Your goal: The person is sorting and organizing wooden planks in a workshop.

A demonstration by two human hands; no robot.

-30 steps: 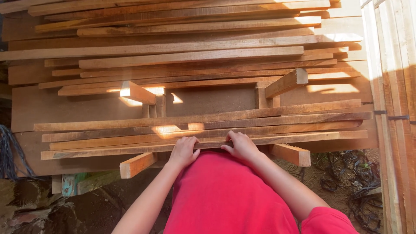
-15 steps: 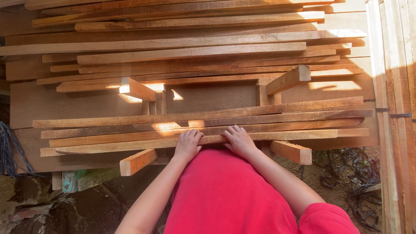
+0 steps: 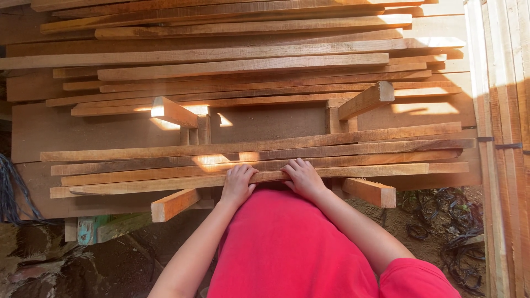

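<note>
this looks like a timber yard or rough woodworking site, outdoors or half open. long sawn planks [image 3: 248, 149] lie stacked in layers, kept apart by short cross battens [image 3: 367, 99] whose cut ends stick out toward the camera. more boards stand on edge at the right [image 3: 499, 138], bound with a thin strap. the wood is raw and unfinished, with uneven edges. below the stack the ground is bare dirt [image 3: 110, 265], littered with scraps and dark tangled cords [image 3: 441, 232]. patches of low sunlight fall across the planks, and no walls or indoor fittings show.
</note>
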